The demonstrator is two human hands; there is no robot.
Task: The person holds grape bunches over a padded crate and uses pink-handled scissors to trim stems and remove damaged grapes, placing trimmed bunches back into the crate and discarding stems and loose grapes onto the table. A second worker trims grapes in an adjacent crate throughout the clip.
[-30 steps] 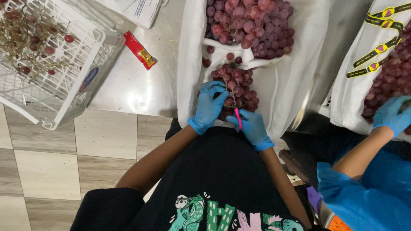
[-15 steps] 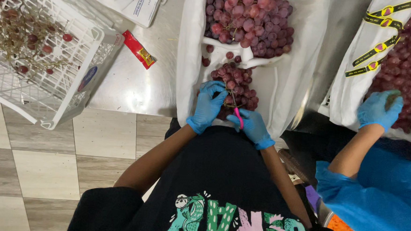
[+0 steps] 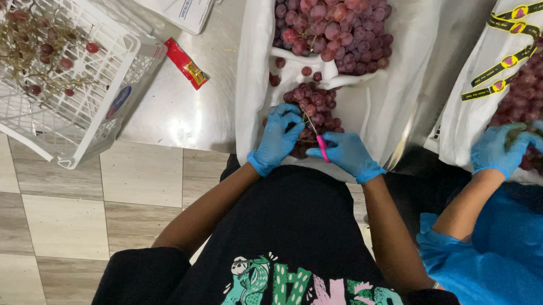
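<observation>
Both my hands wear blue gloves. My left hand (image 3: 280, 137) grips a small bunch of red grapes (image 3: 314, 105) lying on white plastic lining (image 3: 398, 97). My right hand (image 3: 346, 153) holds pink-handled scissors (image 3: 319, 142), whose blades point up into the bunch next to my left fingers. A larger heap of red grapes (image 3: 334, 19) sits just beyond, in the same white lining.
A white plastic crate (image 3: 69, 117) with bare grape stems and loose grapes overhangs the steel table at left. A red wrapper (image 3: 186, 63) lies on the steel. At right, a co-worker's gloved hands (image 3: 519, 144) handle grapes in another lined box with yellow bands (image 3: 505, 59).
My hands stay on the bunch with only slight shifts. The co-worker's hand has moved up onto the grapes, and a second gloved hand has joined it.
</observation>
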